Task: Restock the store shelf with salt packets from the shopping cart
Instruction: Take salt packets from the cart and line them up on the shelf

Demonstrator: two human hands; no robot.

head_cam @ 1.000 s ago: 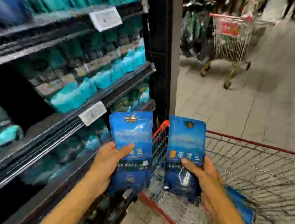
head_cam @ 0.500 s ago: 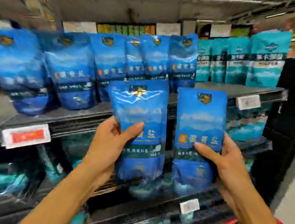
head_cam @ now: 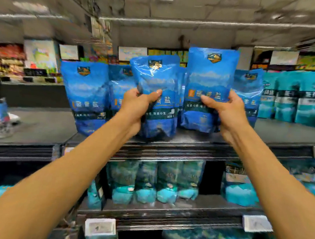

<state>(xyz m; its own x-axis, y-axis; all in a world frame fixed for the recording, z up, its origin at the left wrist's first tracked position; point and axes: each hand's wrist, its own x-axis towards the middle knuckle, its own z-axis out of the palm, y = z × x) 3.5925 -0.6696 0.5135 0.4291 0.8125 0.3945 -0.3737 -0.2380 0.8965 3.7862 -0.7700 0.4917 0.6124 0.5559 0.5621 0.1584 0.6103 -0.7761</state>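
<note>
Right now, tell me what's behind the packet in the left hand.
Behind the packet in the left hand stand more blue salt packets on the top shelf. The left hand and packet cover whatever stands directly behind them.

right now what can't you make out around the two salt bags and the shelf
- Head view: whether the left bag and right bag already rest on the top shelf; their bottoms are blurred.
- The blue bags behind are partly hidden by the held bags, left hand and right hand.
- Price tags: print blurred.
- Cart: out of view.
</note>
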